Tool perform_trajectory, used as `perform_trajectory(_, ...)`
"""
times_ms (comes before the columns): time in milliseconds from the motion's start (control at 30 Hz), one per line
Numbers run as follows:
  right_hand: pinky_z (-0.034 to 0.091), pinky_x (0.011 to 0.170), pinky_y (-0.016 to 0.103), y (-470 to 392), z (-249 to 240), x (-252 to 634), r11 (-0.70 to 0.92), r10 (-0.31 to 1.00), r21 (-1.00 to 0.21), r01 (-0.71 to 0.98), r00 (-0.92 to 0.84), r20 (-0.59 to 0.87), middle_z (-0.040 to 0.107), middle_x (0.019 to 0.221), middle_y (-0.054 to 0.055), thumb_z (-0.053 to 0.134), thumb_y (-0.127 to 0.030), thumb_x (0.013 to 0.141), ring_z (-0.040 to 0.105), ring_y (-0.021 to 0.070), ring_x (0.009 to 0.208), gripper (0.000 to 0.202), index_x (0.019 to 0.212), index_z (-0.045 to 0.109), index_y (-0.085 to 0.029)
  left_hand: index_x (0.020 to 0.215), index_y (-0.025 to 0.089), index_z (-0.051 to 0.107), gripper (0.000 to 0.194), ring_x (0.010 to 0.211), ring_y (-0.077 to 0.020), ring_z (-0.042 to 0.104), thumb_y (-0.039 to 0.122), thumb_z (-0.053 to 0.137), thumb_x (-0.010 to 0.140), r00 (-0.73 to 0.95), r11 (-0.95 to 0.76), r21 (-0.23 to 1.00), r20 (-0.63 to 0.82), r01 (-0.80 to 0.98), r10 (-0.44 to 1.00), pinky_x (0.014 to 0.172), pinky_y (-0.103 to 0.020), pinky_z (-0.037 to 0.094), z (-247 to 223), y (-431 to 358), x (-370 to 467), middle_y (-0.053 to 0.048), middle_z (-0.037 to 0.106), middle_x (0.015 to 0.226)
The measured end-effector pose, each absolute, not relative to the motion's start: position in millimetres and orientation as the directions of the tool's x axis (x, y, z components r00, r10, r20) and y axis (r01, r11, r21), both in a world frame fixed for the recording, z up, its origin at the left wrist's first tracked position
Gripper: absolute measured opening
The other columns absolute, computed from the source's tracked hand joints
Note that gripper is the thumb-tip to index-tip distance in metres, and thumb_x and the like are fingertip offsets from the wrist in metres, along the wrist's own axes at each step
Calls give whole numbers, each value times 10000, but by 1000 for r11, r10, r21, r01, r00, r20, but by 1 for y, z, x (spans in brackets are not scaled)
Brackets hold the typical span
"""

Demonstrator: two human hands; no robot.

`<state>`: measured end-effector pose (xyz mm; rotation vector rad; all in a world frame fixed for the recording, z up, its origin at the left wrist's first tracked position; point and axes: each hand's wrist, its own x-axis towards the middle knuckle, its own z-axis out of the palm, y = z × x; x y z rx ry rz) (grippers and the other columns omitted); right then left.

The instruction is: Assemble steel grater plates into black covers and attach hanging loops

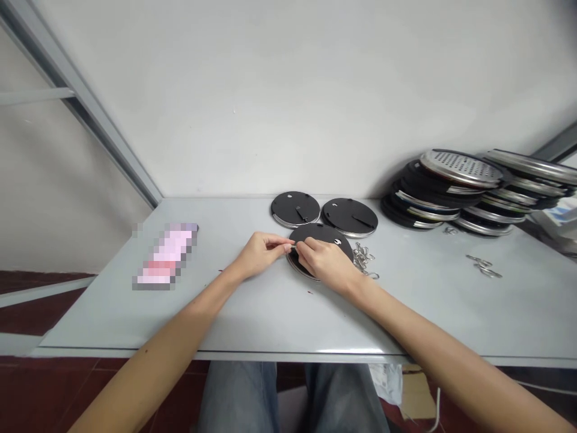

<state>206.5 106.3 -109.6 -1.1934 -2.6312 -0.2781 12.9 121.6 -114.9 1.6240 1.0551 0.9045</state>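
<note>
A black round disc with a silver rim (322, 231) lies flat on the table in front of me. Over its left edge, my left hand (264, 251) is closed in a pinch, thumb against fingers. My right hand (322, 258) rests over the disc's near part, its fingers curled and their tips meeting the left fingertips. Something small and pale seems to be between the two hands, too small to name. Just right of the disc sits a small heap of bent metal clips (363, 255), partly behind my right hand.
Two similar discs, one left (288, 210) and one right (354, 216), lie behind. Tall leaning stacks of discs, a nearer stack (433, 192) and a farther stack (518, 198), stand at right. Loose clips (484, 266) lie there. A blurred-out phone-like object (166, 255) is at left.
</note>
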Motion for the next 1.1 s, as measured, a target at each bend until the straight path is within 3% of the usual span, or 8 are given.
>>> perform_trajectory(200,283,523,242,111,-116,210,689,680,-44,723,-625,383,475,744,13,352,-227,1001,366,108,564,282,871,588,-143,948,134,754,250,886,-215,704,302,734,765,291,-33,994,0,108,957,871,-362,554,-121,125,15,-79,763,912)
perform_trajectory(433,399,612,233,108,-117,207,703,660,-125,700,-576,482,552,853,61,331,-213,1001,513,134,708,270,1031,592,-151,875,112,739,277,658,-136,645,350,761,736,294,65,998,-70,26,953,676,-288,550,-124,129,16,-78,736,781)
perform_trajectory(533,406,621,242,108,-115,207,702,656,-90,706,-593,467,554,850,59,323,-193,1001,508,141,702,262,1037,579,-148,820,115,733,274,601,-119,606,384,698,788,339,36,993,-71,108,938,600,-257,516,-122,127,14,-75,721,747)
perform_trajectory(700,387,622,274,110,-113,207,697,652,30,716,-650,390,524,826,51,356,-147,979,494,165,688,187,1021,538,-135,763,141,702,288,623,-130,598,387,585,857,395,-171,934,36,313,918,607,-250,496,-117,122,13,-49,695,710)
perform_trajectory(900,331,585,272,109,-109,208,710,638,135,691,-713,292,508,790,37,374,-96,962,471,150,638,178,878,522,-152,670,152,627,337,602,-129,571,396,519,876,411,-211,910,50,357,910,600,-242,474,-111,120,15,-24,628,644)
perform_trajectory(1100,313,561,284,108,-106,205,669,679,195,718,-696,234,545,813,56,386,-62,938,502,164,647,166,915,530,-141,643,175,538,358,569,-118,483,382,452,921,450,-373,801,147,468,881,580,-241,391,-111,123,11,23,524,597)
